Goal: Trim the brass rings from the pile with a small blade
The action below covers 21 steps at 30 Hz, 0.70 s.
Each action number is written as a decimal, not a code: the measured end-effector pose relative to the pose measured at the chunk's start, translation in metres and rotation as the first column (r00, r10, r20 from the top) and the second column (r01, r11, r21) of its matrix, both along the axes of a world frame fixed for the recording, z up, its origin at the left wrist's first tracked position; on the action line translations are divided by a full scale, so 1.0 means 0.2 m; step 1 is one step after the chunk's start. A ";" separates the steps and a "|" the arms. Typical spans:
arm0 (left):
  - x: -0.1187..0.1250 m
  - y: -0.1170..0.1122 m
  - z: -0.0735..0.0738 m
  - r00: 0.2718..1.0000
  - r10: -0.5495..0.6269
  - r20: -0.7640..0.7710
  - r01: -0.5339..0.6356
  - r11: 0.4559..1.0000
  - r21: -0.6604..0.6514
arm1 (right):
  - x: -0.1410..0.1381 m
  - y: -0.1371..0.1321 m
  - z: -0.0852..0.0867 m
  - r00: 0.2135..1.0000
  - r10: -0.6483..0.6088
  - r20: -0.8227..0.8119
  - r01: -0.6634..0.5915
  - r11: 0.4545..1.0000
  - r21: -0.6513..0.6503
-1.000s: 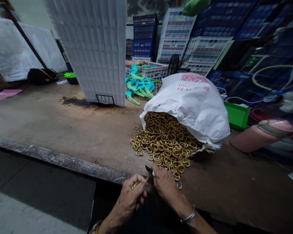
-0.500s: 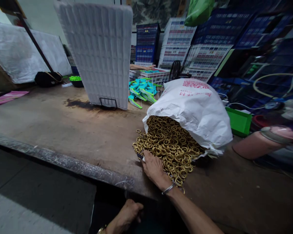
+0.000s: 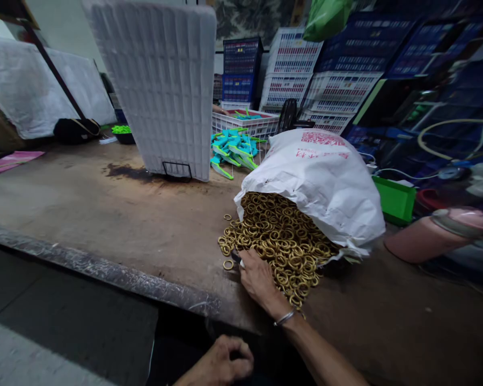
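A heap of brass-coloured rings (image 3: 284, 241) spills from the mouth of a white woven sack (image 3: 317, 177) lying on its side. At the heap's near left edge is my right hand (image 3: 260, 276), palm down, a bracelet at its wrist. Its fingers close around a small dark object (image 3: 236, 256) with a white part, whose kind I cannot make out. One loose ring (image 3: 228, 265) lies just left of those fingers. Low in the view, in front of the table edge, my left hand (image 3: 225, 360) is curled, thumb bent towards the forefinger. Whatever it may hold is hidden.
A tall white ribbed panel (image 3: 165, 91) stands in a black wire holder (image 3: 177, 170) on the table (image 3: 145, 214). Behind the sack lie turquoise-and-green pieces (image 3: 233, 147). Stacked crates (image 3: 292, 67) fill the back. A pink bottle (image 3: 438, 236) lies at right beside a green bin (image 3: 394, 199).
My right hand has shifted slightly right and down, and a loose ring now shows beside it. My left hand has moved right and down. The other person's hand at the back has drawn left.
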<state>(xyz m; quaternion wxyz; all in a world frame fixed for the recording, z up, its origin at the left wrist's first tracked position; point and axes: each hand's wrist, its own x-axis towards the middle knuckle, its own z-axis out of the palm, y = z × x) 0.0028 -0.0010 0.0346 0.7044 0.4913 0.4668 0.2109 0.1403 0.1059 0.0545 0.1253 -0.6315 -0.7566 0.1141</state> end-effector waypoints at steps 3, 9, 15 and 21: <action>0.00 0.02 0.15 0.996 -0.077 0.034 0.073 0.992 0.099 | 0.05 -0.04 0.00 0.965 0.051 -0.255 -0.062 0.998 -0.032; 0.01 0.13 0.13 0.937 0.350 0.010 -0.306 0.803 0.512 | 0.10 -0.16 0.01 0.696 -0.181 -0.694 -0.121 0.924 -0.363; 0.02 0.20 0.09 0.984 0.173 0.035 -0.161 0.793 0.587 | 0.09 -0.26 0.02 0.400 -0.550 -0.734 -0.276 0.691 -0.668; 0.05 0.19 0.08 0.983 0.181 -0.014 -0.143 0.824 0.549 | 0.08 -0.27 0.00 0.474 -0.435 -0.766 -0.205 0.791 -0.576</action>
